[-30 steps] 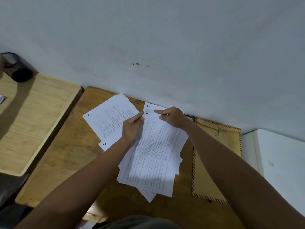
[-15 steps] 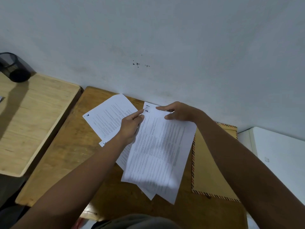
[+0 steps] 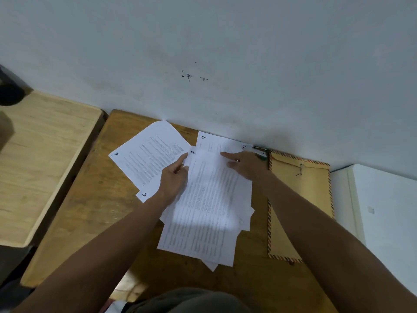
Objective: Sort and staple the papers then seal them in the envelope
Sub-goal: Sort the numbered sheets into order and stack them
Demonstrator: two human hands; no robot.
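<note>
- Papers (image 3: 203,211) lie in a loose, fanned pile on the wooden bench (image 3: 90,199), against the wall (image 3: 203,41).
- Top sheet of the pile carries a handwritten mark at its upper left corner; a sheet marked 4 (image 3: 209,141) shows behind it.
- Left hand (image 3: 174,177) pinches the upper left edge of the pile, index finger stretched toward the corner mark, remaining fingers curled.
- Right hand (image 3: 246,166) rests flat on the top sheet, fingers fairly straight, index pointing left.
- Two sheets, marked 9 (image 3: 149,154) and 6 (image 3: 144,195), lie apart to the left, partly overlapped.
- Brown envelope (image 3: 300,188) with striped border lies just right of the pile.
- Green-tinted object (image 3: 260,152) beside the right hand; I cannot tell what it is.
</note>
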